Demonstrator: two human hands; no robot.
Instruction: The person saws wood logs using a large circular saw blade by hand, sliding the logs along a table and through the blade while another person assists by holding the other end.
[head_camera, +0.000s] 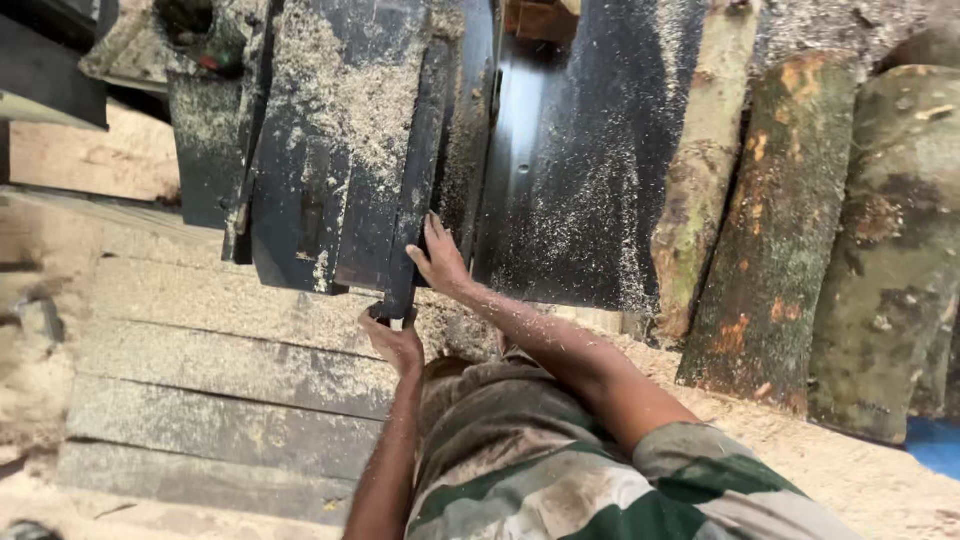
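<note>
While the right hand (440, 258) lies open against the dark bar (412, 180) at frame centre, steadying it, the left hand (393, 340) grips its lower end.

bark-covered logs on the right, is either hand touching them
No: both the left hand and right hand rest on the dark sawdust-covered metal saw table, apart from the bark-covered logs.

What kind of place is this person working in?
Most likely a sawmill or timber yard. Rough bark-covered logs lie at the right, sawdust coats the dark metal machine bed, and sawn planks lie below both hands.
</note>
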